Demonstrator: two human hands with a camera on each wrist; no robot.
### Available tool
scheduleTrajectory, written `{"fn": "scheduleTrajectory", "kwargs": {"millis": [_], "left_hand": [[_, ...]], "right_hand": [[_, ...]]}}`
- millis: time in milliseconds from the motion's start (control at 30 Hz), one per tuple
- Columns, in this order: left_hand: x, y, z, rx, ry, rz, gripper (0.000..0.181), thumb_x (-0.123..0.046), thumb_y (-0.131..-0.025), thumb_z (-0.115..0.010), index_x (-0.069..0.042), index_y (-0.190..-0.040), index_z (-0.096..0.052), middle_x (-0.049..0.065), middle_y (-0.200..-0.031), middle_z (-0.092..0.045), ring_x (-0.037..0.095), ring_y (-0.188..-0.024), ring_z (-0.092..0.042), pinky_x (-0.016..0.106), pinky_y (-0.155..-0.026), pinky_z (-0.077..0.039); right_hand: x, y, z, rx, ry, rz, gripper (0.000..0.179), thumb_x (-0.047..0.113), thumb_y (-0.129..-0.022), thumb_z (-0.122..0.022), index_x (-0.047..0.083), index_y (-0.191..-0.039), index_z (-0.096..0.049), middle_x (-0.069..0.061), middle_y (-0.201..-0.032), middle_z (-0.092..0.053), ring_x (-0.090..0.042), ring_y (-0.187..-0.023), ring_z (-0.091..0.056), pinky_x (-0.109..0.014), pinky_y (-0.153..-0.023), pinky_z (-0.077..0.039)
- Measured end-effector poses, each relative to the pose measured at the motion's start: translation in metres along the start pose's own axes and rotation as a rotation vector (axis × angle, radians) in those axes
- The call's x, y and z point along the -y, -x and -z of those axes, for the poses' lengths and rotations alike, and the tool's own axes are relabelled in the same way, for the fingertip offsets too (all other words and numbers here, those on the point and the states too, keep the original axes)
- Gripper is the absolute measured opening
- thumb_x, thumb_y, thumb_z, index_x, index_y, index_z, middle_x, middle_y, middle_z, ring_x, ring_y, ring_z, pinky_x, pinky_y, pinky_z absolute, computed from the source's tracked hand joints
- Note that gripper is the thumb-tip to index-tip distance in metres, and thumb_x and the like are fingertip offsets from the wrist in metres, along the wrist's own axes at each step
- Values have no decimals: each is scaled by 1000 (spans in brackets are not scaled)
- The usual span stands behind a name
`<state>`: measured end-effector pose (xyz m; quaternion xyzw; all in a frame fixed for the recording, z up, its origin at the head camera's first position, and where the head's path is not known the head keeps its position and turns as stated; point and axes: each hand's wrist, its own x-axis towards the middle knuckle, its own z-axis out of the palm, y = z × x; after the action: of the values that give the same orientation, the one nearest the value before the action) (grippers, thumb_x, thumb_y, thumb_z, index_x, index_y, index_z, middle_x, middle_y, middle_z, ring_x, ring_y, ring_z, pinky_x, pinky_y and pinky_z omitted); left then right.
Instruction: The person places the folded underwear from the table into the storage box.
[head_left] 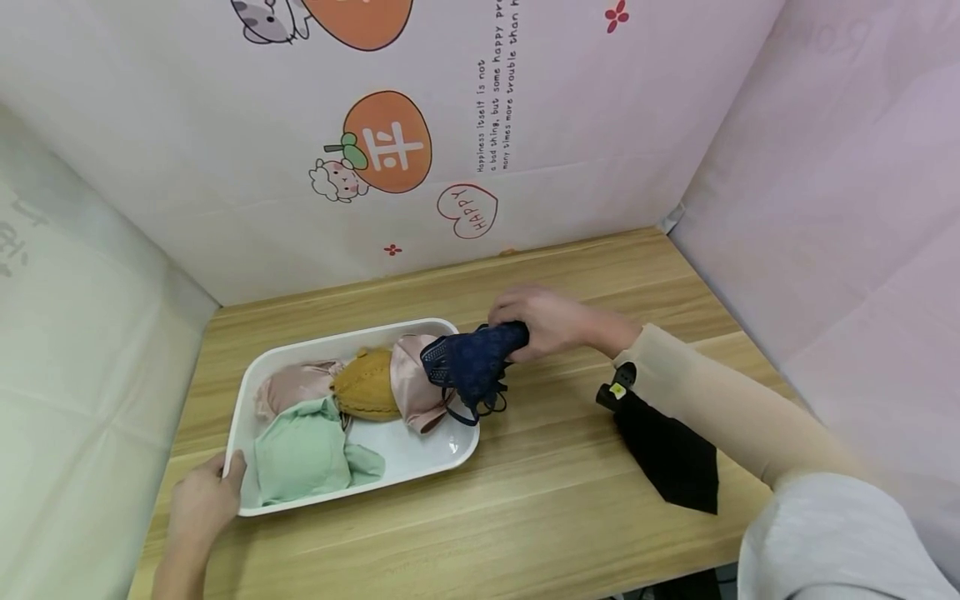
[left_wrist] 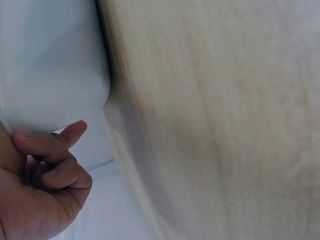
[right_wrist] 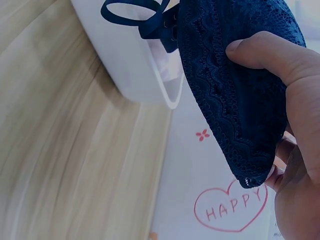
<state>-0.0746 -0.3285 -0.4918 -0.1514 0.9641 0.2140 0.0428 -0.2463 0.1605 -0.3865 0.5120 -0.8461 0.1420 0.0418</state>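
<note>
My right hand (head_left: 542, 321) grips a navy lace bra (head_left: 477, 360) by one end, over the right end of a white tray (head_left: 352, 497). In the right wrist view, the thumb presses on the lace cup (right_wrist: 240, 100), and a thin strap (right_wrist: 122, 15) loops off it. My left hand (head_left: 204, 498) pinches the tray's near left corner between thumb and curled fingers. Inside lie a mint green bra (head_left: 302, 454), a pale pink one (head_left: 294, 388), a mustard one (head_left: 365, 385) and a satin pink one (head_left: 412, 379), partly overlapping. The navy bra covers part of the satin one.
The tray stands on a wooden table (head_left: 547, 483). Under my right forearm hangs a dark strap with a black cloth piece (head_left: 667, 454). Printed white sheets (head_left: 570, 108) wall off the back and both sides.
</note>
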Motion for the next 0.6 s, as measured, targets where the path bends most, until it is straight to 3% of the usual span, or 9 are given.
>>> {"fn": "scheduleTrajectory", "kwargs": {"millis": [600], "left_hand": [[-1, -1, 1, 24, 11, 21, 57, -38, -100, -27, 7, -124, -53, 32, -112, -60, 49, -95, -59, 53, -72, -46]], "right_hand": [[14, -61, -6, 111, -49, 125, 37, 34, -72, -75, 17, -103, -65, 5, -109, -61, -10, -100, -53, -30, -90, -46]]}}
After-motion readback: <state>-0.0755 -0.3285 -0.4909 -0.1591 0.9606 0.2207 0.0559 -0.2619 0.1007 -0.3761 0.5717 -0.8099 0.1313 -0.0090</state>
